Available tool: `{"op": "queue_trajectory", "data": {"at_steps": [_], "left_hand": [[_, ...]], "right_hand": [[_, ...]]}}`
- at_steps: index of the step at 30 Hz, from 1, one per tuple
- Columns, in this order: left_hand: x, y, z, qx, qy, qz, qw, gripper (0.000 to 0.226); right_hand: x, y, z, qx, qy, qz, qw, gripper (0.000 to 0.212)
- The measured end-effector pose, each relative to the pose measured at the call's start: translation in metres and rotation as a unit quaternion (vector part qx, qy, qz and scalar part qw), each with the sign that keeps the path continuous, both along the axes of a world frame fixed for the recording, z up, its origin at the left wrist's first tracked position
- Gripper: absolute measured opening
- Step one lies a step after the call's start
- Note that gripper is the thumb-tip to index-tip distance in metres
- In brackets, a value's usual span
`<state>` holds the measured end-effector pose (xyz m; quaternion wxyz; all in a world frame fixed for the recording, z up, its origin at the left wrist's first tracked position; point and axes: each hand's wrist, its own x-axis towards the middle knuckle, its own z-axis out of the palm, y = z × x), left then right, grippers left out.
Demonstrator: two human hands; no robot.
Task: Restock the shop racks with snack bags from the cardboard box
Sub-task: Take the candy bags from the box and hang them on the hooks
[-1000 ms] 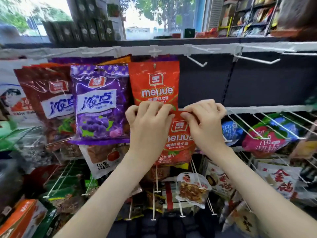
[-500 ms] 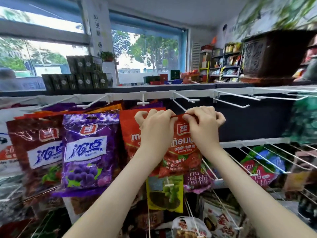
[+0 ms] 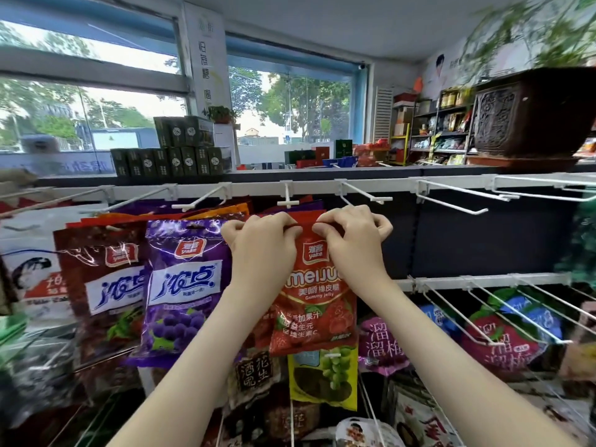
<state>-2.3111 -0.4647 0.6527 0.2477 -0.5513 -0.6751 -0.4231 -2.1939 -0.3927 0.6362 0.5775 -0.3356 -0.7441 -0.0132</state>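
A red gummy jelly bag (image 3: 314, 304) hangs in front of me, held up by its top edge. My left hand (image 3: 263, 246) pinches the top left corner and my right hand (image 3: 351, 243) pinches the top right corner. The bag's top sits just below a white T-tipped peg hook (image 3: 287, 201) on the upper rail. More red bags hang behind it on the same hook. The cardboard box is out of sight.
A purple grape candy bag (image 3: 183, 285) and a dark red bag (image 3: 103, 279) hang to the left. Bare white peg hooks (image 3: 451, 201) stick out to the right. Lower hooks carry plum bags (image 3: 503, 343) and a green grape bag (image 3: 322, 379). A dark planter (image 3: 532, 111) stands on the top shelf.
Both hands have lifted the red bag from the lower row up to the top rail's hook. My view has tilted upward, so the window and ceiling show.
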Motion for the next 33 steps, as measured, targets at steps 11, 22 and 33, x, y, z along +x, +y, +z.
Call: {"op": "queue_trajectory", "data": {"at_steps": [11,22,33], "left_hand": [[-0.03,0.002,0.006,-0.022,-0.015,0.025,0.999,0.022],[-0.031,0.021,0.007,-0.076,0.031,0.101,0.991,0.024],[-0.02,0.037,-0.019,-0.059,0.156,0.222,0.961,0.031]], "right_hand": [[-0.038,0.003,0.012,-0.055,-0.02,0.014,0.998,0.01],[-0.046,0.028,0.02,-0.183,-0.048,0.055,0.98,0.02],[-0.041,0.021,0.002,-0.08,-0.112,-0.059,0.989,0.028]]}}
